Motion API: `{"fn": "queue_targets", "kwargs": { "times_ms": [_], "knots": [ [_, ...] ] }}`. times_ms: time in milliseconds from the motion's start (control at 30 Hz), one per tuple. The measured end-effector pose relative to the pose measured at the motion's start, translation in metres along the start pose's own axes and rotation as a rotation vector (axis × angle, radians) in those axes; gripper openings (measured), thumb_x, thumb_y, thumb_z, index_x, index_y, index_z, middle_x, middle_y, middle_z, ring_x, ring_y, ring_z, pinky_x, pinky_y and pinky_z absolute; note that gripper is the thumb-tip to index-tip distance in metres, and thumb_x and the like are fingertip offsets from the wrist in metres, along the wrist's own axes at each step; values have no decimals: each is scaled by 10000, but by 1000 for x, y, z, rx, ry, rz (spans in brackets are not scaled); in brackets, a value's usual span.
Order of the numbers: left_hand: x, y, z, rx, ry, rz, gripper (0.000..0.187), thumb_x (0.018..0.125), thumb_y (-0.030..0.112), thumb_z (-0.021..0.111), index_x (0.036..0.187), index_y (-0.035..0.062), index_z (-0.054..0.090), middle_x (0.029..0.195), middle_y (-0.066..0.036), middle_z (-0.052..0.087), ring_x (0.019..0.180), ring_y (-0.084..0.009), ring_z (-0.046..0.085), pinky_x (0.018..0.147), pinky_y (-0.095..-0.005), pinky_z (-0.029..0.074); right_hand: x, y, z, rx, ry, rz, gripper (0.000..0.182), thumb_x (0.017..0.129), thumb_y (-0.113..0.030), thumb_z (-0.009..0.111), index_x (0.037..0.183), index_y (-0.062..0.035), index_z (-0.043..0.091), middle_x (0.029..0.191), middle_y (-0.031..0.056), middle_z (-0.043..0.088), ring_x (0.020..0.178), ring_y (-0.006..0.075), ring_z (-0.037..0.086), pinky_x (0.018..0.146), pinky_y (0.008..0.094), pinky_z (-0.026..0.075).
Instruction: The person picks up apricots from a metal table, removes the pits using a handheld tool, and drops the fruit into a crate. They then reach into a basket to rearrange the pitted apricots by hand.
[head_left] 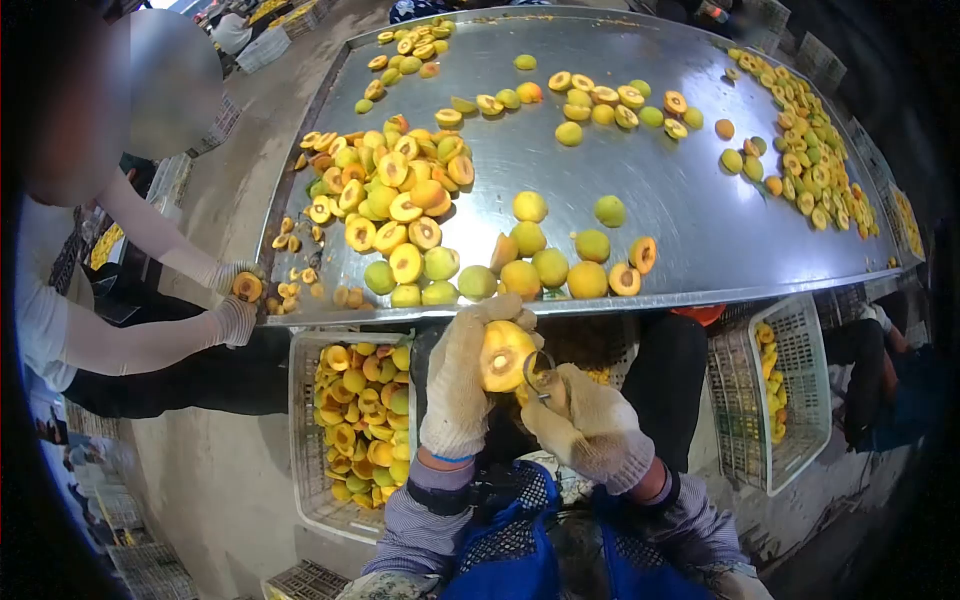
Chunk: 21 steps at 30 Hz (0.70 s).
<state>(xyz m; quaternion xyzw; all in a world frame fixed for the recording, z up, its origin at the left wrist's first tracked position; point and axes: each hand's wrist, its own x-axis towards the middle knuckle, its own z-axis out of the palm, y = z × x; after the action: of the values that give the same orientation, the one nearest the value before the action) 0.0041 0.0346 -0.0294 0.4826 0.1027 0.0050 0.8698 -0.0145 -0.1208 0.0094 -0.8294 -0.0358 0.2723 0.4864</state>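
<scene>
Left hand (pixel 460 375) grips a halved peach (pixel 505 358), cut face toward camera, just off the metal table (pixel 685 200)'s near edge; right hand (pixel 592 425) pinches a curved metal tool (pixel 527 374) at the fruit, tip contact hard to tell. Slick flesh could send the tool skidding into the left hand; too loose a hold could drop the peach.

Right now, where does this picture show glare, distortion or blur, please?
Head view: pale glare on the metal table, whose edges bow; dark corners; heavy blur at upper left; the cut fruit in the left hand looks fairly sharp.
</scene>
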Motion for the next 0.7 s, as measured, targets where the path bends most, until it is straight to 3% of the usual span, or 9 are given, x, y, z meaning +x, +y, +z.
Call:
{"fn": "queue_targets", "kwargs": {
  "times_ms": [100, 167, 267, 400, 500, 567, 600, 667, 700],
  "knots": [
    [-6, 5, 8, 0, 18, -5, 356, 1004, 266, 419, 1161, -31, 536, 1034, -211, 636, 870, -273, 663, 750, -342, 565, 2, 8, 2, -98, 41, -158, 341, 873, -347, 631, 1057, -66, 572, 834, 160, 644, 799, 337, 656, 675, 407, 504],
    [-10, 6, 12, 151, 0, 73, 357, 1004, 259, 414, 1165, -32, 543, 1035, -201, 636, 888, -270, 662, 769, -340, 561, 2, 10, 1, -235, 80, -516, 299, 882, -307, 630, 1028, -52, 576, 764, 144, 608, 736, 310, 649, 588, 385, 491],
    [-16, 11, 16, 102, -27, 22, 503, 996, 410, 456, 1215, -32, 553, 1103, -158, 612, 969, -213, 617, 869, -318, 501, 5, 23, 11, -173, 146, -503, 238, 882, -270, 629, 1000, -66, 596, 748, 125, 570, 671, 281, 632, 525, 362, 475],
    [-21, 8, 31, 163, 68, 45, 417, 1024, 313, 373, 1174, -31, 553, 1054, -192, 628, 910, -263, 653, 831, -352, 547, 3, 21, 15, -170, 171, -554, 192, 882, -241, 621, 982, -78, 597, 720, 115, 536, 629, 283, 610, 504, 369, 466],
    [-27, 2, 31, 174, 63, 163, 429, 1030, 315, 350, 1181, -28, 559, 1069, -185, 619, 906, -242, 638, 813, -325, 527, 1, 19, 12, -181, 181, -574, 174, 886, -226, 613, 972, -76, 590, 721, 118, 546, 624, 283, 604, 508, 369, 471],
    [-24, -2, 16, 498, -81, 415, 436, 1023, 316, 359, 1180, -33, 567, 1086, -172, 613, 889, -206, 620, 780, -282, 493, 0, 21, 10, 64, 79, -631, 160, 894, -201, 595, 967, -62, 567, 671, 91, 529, 603, 228, 593, 505, 353, 472],
    [-21, 4, 15, 497, -83, 415, 436, 1023, 316, 359, 1180, -33, 567, 1086, -172, 613, 889, -206, 620, 780, -282, 493, -1, 18, 7, 63, 81, -631, 160, 894, -201, 595, 967, -62, 567, 671, 91, 529, 603, 228, 593, 505, 353, 472],
    [-15, 21, 21, 869, -242, 520, 427, 1002, 299, 395, 1186, -44, 571, 1055, -156, 632, 859, -167, 605, 753, -256, 466, -2, 8, -2, 441, -322, -209, 147, 894, -185, 585, 953, -53, 556, 670, 47, 537, 566, 160, 560, 479, 323, 460],
    [-17, 25, 24, 869, -243, 516, 427, 1002, 299, 395, 1186, -44, 571, 1055, -156, 632, 859, -167, 605, 753, -256, 466, -4, 6, -6, 443, -322, -206, 147, 894, -185, 585, 953, -53, 556, 670, 47, 537, 566, 160, 560, 479, 323, 460]
  ]
}}
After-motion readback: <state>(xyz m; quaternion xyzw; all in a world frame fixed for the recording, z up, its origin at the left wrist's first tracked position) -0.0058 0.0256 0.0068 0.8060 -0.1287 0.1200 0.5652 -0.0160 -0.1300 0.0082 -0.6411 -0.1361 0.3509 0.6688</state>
